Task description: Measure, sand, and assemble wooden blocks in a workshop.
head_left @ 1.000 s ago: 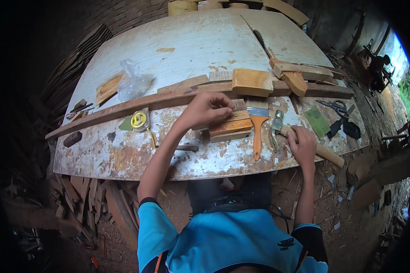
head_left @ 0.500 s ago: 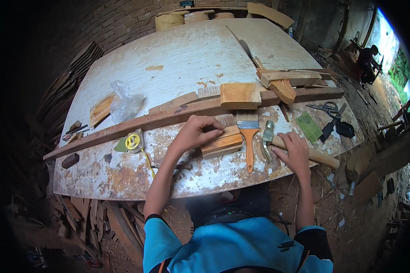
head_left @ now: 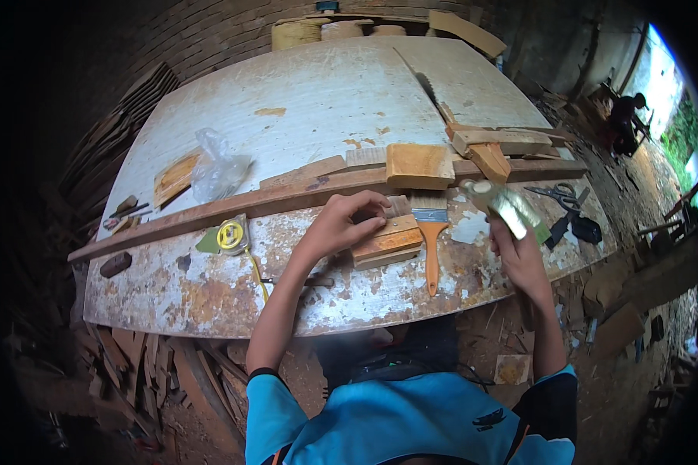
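My left hand (head_left: 345,225) rests on a small stack of wood pieces (head_left: 388,246), thumb and index finger pinched at its top, where something tiny, possibly a nail, is hard to make out. My right hand (head_left: 516,252) grips a hammer, its shiny metal head (head_left: 513,211) raised over the bench, its handle mostly hidden. An orange-handled paintbrush (head_left: 432,263) lies between my hands, just right of the stack. A yellow tape measure (head_left: 233,236) lies left of my left hand. A wooden block (head_left: 415,163) sits behind the stack on a long batten (head_left: 171,221).
The worn bench (head_left: 287,116) holds a saw (head_left: 430,93), scissors (head_left: 566,198), a plastic bag (head_left: 217,170) and wood offcuts (head_left: 174,178). Scrap wood (head_left: 132,364) lies below and beside it. Another person (head_left: 628,124) is at the far right, by a bright opening.
My right hand has picked up the hammer from the bench and raised its head, shifting slightly right. My left hand has stayed at the wood stack, fingers pinched.
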A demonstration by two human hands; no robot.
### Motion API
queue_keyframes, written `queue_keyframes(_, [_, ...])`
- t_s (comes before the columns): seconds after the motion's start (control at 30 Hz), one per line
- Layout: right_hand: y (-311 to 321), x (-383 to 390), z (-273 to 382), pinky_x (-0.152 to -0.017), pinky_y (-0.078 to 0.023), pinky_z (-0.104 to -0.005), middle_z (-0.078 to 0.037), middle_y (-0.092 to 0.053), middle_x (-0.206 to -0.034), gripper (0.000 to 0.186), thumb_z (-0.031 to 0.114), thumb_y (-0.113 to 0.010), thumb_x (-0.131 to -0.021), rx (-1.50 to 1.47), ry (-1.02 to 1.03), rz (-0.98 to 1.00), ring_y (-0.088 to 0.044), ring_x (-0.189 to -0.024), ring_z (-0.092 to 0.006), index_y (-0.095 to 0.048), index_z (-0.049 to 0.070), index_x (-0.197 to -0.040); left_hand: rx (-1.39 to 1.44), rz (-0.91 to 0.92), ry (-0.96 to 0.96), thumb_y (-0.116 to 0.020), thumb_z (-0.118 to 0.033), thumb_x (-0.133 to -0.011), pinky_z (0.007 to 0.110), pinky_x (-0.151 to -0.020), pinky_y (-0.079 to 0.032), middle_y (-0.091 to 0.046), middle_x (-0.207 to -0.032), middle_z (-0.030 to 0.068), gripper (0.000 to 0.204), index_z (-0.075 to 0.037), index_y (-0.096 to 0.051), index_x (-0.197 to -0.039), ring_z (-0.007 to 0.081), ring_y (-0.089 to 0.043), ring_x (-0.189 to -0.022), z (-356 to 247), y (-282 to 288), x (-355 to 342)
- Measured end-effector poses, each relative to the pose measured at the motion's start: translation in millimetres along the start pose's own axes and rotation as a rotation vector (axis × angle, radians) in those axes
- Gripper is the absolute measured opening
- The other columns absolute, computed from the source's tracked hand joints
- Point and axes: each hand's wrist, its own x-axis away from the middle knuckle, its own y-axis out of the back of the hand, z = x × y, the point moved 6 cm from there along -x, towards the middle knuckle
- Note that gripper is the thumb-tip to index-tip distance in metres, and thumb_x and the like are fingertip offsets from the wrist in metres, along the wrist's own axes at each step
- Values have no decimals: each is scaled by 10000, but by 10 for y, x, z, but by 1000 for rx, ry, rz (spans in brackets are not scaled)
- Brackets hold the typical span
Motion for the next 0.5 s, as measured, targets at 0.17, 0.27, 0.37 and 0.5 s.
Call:
queue_keyframes(0.17, [-292,46,345,-524,-468,-253,-98,-598,-779,395,331,-472,-968,-374,-111,240,-564,-556,-117,-518,-57,-1024,-177,-6,-47,-665,-55,-810,280,-712,-536,-703,-856,88,189,-16,-643,-993,170,-688,-791,-29,-27,-10])
queue_keyframes(0.27, [-439,104,333,-514,-475,-230,-65,-581,-747,362,300,-526,-943,-276,-124,357,-563,-574,-91,-523,-39,-1068,-180,-4,-57,-663,-41,-800,288,-706,-532,-695,-837,95,126,-9,-662,-922,190,-687,-778,-78,-57,-11])
queue_keyframes(0.37, [-551,130,266,-516,-485,-244,-51,-575,-698,383,233,-616,-886,-163,-104,389,-564,-570,-90,-518,-55,-1119,-195,-6,-85,-655,-68,-797,352,-672,-503,-662,-832,137,118,-7,-658,-897,279,-642,-763,-106,-62,-17])
queue_keyframes(0.5, [-617,73,249,-557,-488,-299,-122,-617,-787,471,236,-598,-884,79,155,347,-583,-603,-136,-469,-56,-1230,-228,-26,-49,-682,-50,-781,319,-695,-514,-675,-811,116,110,-9,-671,-883,234,-666,-763,-100,-48,15])
